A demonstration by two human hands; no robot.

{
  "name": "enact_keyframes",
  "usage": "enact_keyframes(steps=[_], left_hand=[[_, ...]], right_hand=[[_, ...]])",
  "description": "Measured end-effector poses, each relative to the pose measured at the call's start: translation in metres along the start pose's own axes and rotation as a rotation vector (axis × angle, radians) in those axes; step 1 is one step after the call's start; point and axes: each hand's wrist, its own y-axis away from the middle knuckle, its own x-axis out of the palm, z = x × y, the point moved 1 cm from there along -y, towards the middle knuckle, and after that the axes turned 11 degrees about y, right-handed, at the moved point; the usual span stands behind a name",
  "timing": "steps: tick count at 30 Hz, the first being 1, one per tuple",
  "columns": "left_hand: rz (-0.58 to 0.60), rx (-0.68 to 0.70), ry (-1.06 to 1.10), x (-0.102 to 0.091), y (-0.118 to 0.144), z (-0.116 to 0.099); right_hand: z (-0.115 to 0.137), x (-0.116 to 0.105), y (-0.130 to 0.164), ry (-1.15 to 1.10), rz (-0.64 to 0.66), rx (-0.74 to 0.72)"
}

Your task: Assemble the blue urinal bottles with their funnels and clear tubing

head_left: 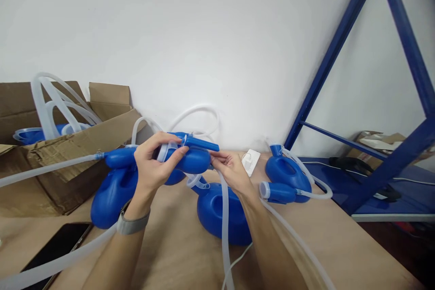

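Note:
My left hand point(157, 156) is closed around the whitish-rimmed end of a blue plastic funnel-like cup point(195, 161), which has a flat blue handle point(203, 143) along its top. At the cup's narrow end, my right hand point(231, 168) pinches the spot where a translucent hose point(224, 217) meets it; the fingertips are partly hidden. The hose hangs down past my right wrist. Just below the hands, a blue jug-like bottle point(220, 215) with a spout and a clear cap lies on the table.
An open cardboard box point(73, 158) with hoses stands left. Another blue bottle point(108, 197) is beside it, and a third point(285, 170) with a cup lies right. A phone point(56, 249), a white card-like item point(250, 161) and a blue metal rack point(326, 63) are around.

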Motion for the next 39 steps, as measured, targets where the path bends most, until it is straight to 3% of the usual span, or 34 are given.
enact_keyframes(steps=[6,10,13,20,26,31,36,39], left_hand=[[-0.18,-0.321,-0.003,0.012,0.01,0.012],[-0.19,-0.345,-0.028,0.015,0.011,0.011],[-0.182,-0.315,-0.05,0.014,0.01,0.009],[-0.102,-0.232,-0.021,0.012,0.008,0.008],[-0.115,-0.293,0.042,0.014,0.009,0.017],[-0.052,-0.366,0.075,0.006,0.007,0.017],[-0.17,-0.414,0.063,0.003,0.004,0.026],[-0.207,-0.421,0.009,0.005,0.002,0.031]], right_hand=[[-0.006,-0.002,0.001,0.266,-0.143,-0.069],[-0.011,-0.001,0.001,0.455,-0.246,-0.1],[-0.014,-0.001,-0.003,0.358,-0.255,-0.091],[-0.01,-0.003,-0.005,0.034,-0.121,0.015],[-0.016,-0.006,-0.007,0.042,-0.066,0.063],[-0.012,-0.013,-0.008,0.066,0.104,0.078],[0.001,-0.021,0.004,0.07,0.306,0.222],[0.001,-0.025,0.007,0.047,0.299,0.204]])
